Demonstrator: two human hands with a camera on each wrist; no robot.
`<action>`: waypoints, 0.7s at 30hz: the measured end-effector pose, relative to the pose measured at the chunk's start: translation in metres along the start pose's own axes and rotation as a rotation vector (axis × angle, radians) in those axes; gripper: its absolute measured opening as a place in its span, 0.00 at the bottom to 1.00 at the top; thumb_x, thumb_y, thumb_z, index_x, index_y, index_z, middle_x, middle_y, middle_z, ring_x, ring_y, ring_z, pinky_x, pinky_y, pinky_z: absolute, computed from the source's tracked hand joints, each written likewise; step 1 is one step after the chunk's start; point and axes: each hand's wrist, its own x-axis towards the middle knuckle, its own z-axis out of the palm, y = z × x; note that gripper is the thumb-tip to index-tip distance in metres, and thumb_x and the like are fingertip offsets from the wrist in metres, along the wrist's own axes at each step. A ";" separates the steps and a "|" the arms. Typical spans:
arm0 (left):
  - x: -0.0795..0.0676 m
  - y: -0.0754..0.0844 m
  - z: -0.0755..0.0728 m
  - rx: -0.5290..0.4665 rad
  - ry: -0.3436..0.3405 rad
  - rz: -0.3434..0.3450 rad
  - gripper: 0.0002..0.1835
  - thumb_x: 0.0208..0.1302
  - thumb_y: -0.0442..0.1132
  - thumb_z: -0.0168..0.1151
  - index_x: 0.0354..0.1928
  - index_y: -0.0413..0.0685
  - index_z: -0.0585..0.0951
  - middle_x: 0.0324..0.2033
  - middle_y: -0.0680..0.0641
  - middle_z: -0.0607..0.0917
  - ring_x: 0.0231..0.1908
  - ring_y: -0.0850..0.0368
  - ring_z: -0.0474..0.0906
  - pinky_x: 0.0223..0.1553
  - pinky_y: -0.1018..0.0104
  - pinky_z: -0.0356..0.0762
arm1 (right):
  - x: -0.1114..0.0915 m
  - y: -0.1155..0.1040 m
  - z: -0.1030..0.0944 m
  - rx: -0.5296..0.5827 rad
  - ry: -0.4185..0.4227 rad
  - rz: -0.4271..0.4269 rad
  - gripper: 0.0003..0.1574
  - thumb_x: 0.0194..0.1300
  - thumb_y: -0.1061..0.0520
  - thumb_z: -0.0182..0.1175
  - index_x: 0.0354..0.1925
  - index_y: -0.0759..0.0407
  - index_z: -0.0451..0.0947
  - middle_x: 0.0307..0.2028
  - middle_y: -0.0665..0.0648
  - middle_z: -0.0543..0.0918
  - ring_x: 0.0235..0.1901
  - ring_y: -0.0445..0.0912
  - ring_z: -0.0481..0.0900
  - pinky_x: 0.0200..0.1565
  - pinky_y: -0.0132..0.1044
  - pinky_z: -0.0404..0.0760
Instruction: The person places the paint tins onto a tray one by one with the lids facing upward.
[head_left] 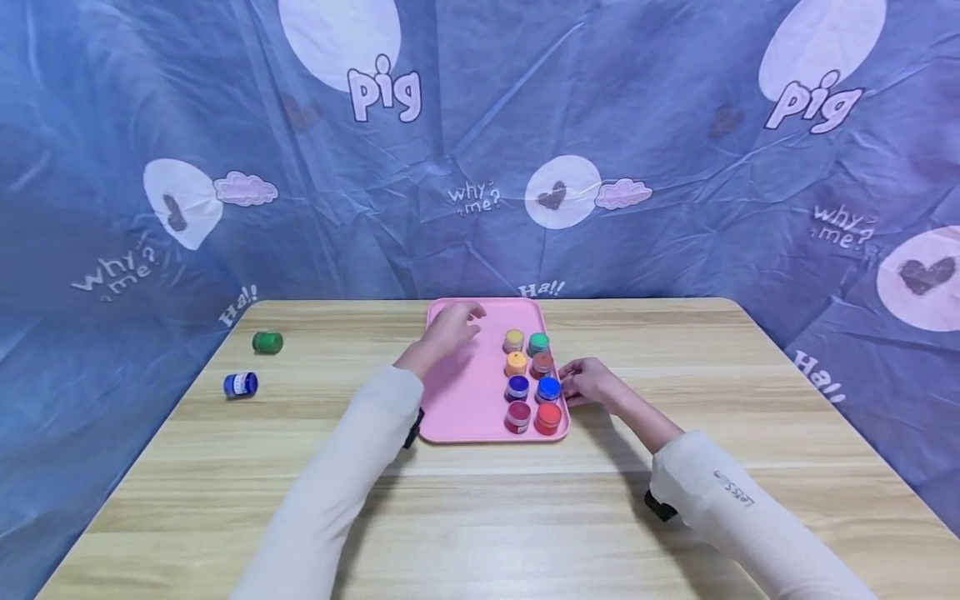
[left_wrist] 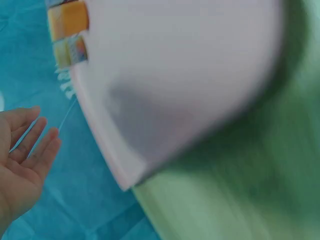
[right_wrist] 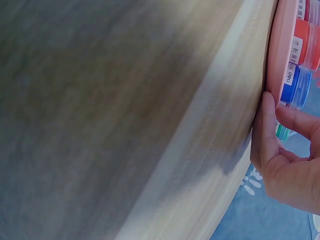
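A pink tray (head_left: 465, 417) lies on the table, with several small paint jars in two columns along its right side. Among them are a red jar (head_left: 547, 418), a blue jar (head_left: 549, 389) and a green jar (head_left: 538, 343). My right hand (head_left: 592, 381) is at the tray's right edge; in the right wrist view its thumb and fingers (right_wrist: 268, 117) pinch the rim next to the blue jar. Over the tray's left part hovers my left hand (head_left: 450, 327), holding nothing, its fingers (left_wrist: 45, 152) loosely extended.
On the table's left side, a green paint jar (head_left: 267, 342) and a dark blue paint jar (head_left: 241, 384) lie on their sides. Behind the wooden table (head_left: 525, 517) hangs a blue printed cloth (head_left: 480, 250), which also runs down both sides.
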 end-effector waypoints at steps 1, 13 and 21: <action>-0.003 -0.003 -0.006 0.009 0.018 0.013 0.13 0.48 0.32 0.56 0.39 0.44 0.75 0.37 0.48 0.76 0.40 0.55 0.70 0.41 0.68 0.66 | 0.000 0.000 0.000 -0.003 0.001 0.003 0.18 0.51 0.72 0.46 0.43 0.72 0.63 0.27 0.62 0.71 0.23 0.46 0.73 0.31 0.39 0.75; -0.058 -0.049 -0.064 0.095 0.141 0.054 0.11 0.49 0.32 0.54 0.38 0.43 0.75 0.36 0.46 0.77 0.38 0.53 0.70 0.40 0.62 0.67 | 0.000 0.002 -0.001 0.001 0.003 -0.013 0.18 0.50 0.73 0.46 0.43 0.73 0.63 0.26 0.62 0.70 0.22 0.46 0.73 0.31 0.40 0.75; -0.105 -0.072 -0.075 0.154 0.145 -0.005 0.12 0.49 0.32 0.55 0.40 0.41 0.75 0.37 0.44 0.76 0.39 0.50 0.71 0.39 0.57 0.67 | -0.002 0.005 -0.002 0.010 -0.008 -0.038 0.18 0.49 0.73 0.46 0.43 0.74 0.63 0.24 0.61 0.70 0.21 0.46 0.73 0.31 0.40 0.75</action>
